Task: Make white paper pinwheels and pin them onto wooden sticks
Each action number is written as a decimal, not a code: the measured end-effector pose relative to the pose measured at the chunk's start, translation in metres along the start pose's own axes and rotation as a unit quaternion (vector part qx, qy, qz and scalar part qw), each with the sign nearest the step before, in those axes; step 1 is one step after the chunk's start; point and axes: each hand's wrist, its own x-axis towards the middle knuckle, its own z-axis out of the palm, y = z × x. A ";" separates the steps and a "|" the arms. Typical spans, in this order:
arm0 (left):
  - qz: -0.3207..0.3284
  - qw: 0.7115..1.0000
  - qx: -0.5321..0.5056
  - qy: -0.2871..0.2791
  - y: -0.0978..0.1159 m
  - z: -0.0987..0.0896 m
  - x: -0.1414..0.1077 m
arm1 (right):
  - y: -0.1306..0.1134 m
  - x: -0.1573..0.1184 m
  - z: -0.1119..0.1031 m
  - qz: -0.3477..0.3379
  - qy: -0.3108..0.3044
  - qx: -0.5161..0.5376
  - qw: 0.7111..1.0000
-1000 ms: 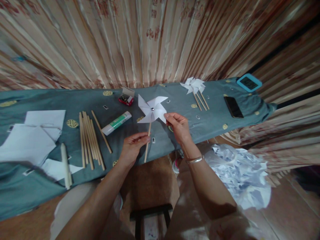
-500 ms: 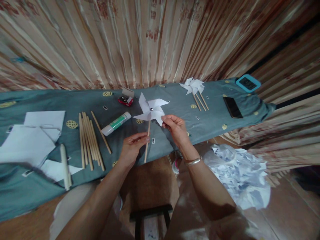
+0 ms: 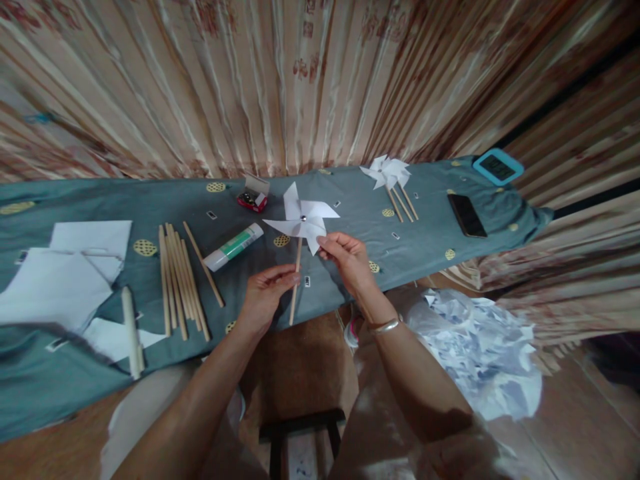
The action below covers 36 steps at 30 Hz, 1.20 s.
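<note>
A white paper pinwheel (image 3: 306, 218) with a shiny pin at its centre is fixed to the top of a wooden stick (image 3: 295, 297). My left hand (image 3: 269, 293) pinches that stick between thumb and fingers, a little below the paper. With thumb and forefinger, my right hand (image 3: 345, 261) grips the edge of the lower right blade. Just left of the pinwheel lies a glue stick (image 3: 233, 247) with a green label. Behind it an open red box (image 3: 253, 200) of small shiny pins stands on the cloth.
Several wooden sticks (image 3: 180, 287) and white paper sheets (image 3: 55, 283) lie left, with a pale utility knife (image 3: 131, 333). Finished pinwheels (image 3: 385, 172), a phone (image 3: 467, 215) and a blue-framed timer (image 3: 498, 167) are right. A bag of paper scraps (image 3: 480, 353) sits below the table edge.
The pinwheel's blades have turned slightly clockwise. My right hand has moved a little left and down with the blade; my left hand holds the stick in place.
</note>
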 end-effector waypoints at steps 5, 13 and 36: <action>0.006 1.000 0.005 0.000 -0.001 -0.001 0.000 | 0.001 -0.002 0.001 -0.003 -0.012 -0.011 1.000; 0.006 1.000 0.011 -0.004 0.000 0.000 0.000 | 0.003 -0.004 0.004 -0.014 -0.027 -0.021 0.999; 0.015 1.000 0.017 -0.015 0.001 0.000 -0.002 | 0.005 -0.007 0.019 -0.002 -0.053 -0.039 0.998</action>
